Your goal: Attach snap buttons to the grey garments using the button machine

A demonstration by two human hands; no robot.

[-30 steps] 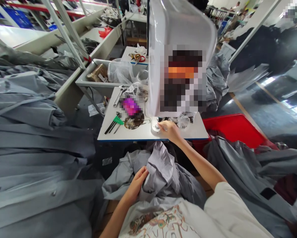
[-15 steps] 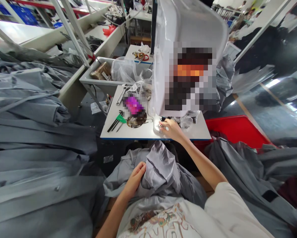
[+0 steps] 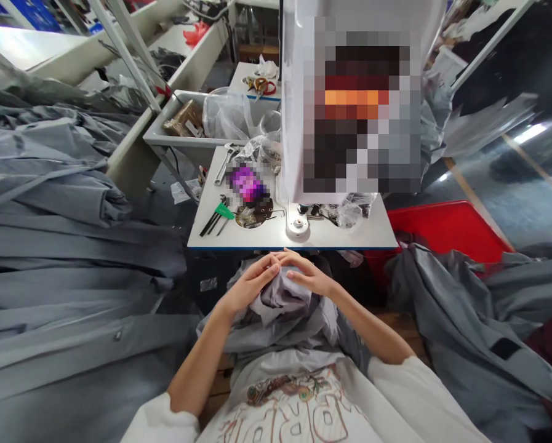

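Grey cloth (image 3: 280, 297): bunched between the hands, apparently gathered for a close hold.
Left hand (image 3: 248, 286): fingers narrow, curled over cloth; grip cannot be told.
Right hand (image 3: 310, 278): same.

Pixelation hides the sewing machine's front (image 3: 363, 111) and blurs a purple object (image 3: 247, 184).

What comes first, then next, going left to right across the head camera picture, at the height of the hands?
Big heap of grey garments → left hand → right hand → smaller heap of grey garments
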